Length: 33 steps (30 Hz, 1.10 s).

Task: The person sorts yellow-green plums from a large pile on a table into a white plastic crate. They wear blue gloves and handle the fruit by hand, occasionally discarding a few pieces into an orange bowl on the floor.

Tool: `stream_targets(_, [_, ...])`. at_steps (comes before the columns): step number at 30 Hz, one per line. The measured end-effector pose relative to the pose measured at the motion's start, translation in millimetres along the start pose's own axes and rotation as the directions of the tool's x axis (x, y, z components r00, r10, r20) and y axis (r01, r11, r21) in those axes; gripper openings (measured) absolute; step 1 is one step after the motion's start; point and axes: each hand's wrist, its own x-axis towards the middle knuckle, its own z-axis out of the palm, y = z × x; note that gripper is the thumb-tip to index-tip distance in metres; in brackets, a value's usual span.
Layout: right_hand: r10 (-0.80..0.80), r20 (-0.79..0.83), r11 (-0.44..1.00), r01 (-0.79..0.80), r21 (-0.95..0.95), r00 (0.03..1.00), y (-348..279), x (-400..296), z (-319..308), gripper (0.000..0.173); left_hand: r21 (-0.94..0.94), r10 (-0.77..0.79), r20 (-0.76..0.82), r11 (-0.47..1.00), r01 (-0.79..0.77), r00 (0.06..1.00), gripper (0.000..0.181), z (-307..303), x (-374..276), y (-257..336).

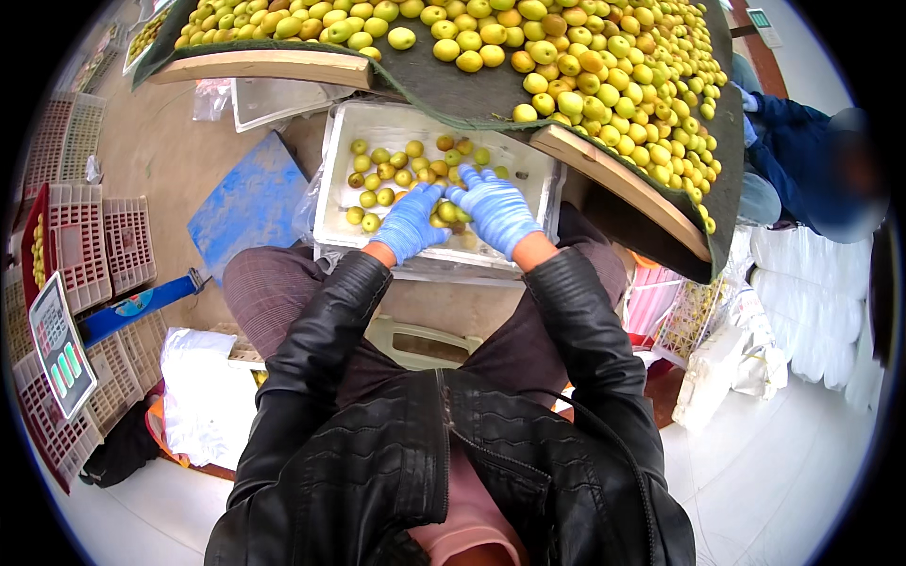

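Note:
In front of me a white foam box (340, 141) holds a loose layer of yellow-green jujubes (386, 170), some with brown patches. My left hand (410, 225), in a blue knit glove, reaches into the box over the fruit, thumb apart from the fingers. My right hand (495, 209) wears a matching glove and lies across the box's right half with its fingers stretched out. A few jujubes (447, 211) sit between the two hands. Both palms face down, so what touches their undersides is hidden.
A dark cloth-covered table (425, 78) with a wooden edge (623, 184) bears heaped jujubes (601, 71) beyond the box. A blue board (248, 201) lies on the floor. Plastic crates (78, 240) and a scale display (62, 347) stand left. A co-worker (800, 156) sits at right.

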Motion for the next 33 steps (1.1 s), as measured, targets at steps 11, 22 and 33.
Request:
stream_targets(11, [-0.020, -0.529, 0.996, 0.065, 0.067, 0.849, 18.4, 47.2, -77.6, 0.028, 0.049, -0.009, -0.156, 0.999, 0.017, 0.988, 0.060, -25.5, 3.2, -30.9])
stream_targets(22, [0.002, -0.596, 0.924, -0.230, -0.306, 0.803, 108.9, 190.7, -72.9, 0.064, -0.247, -0.092, -0.347, 0.969, 0.003, 0.933, 0.045, -130.6, -19.8, 13.6])
stream_targets(33, [-0.093, -0.470, 0.981, 0.000, -0.193, 0.878, 114.3, 118.2, -62.8, 0.045, 0.043, 0.228, -0.509, 0.970, -0.240, 0.830, 0.037, -171.9, 37.1, 36.1])
